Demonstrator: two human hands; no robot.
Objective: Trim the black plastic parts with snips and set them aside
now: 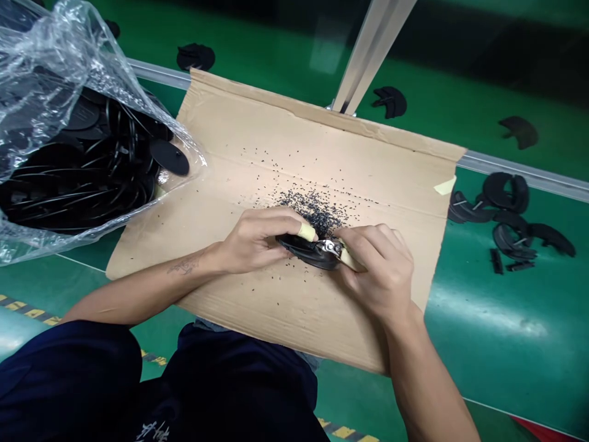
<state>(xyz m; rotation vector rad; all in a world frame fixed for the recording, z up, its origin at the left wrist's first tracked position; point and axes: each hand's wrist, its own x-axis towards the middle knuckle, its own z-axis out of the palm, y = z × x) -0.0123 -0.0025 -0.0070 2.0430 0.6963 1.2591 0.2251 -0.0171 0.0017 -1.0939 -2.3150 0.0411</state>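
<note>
My left hand [260, 242] grips a curved black plastic part [301, 253], with a strip of pale tape around the thumb [307, 231]. My right hand [381, 270] closes on a tape-wrapped handle [347, 258] whose small metal head [330, 247] presses against the part. The tool's blade or tip is hidden. Both hands rest over a flattened cardboard sheet [322, 141], which is scattered with black plastic crumbs [313, 210] just beyond the part.
A clear plastic bag [55, 55] of black plastic discs [169, 156] lies at left. Black moulded pieces [506, 191] sit on the green table at right, and others lie beyond the cardboard. An aluminium rail [524, 170] and upright [372, 55] run behind.
</note>
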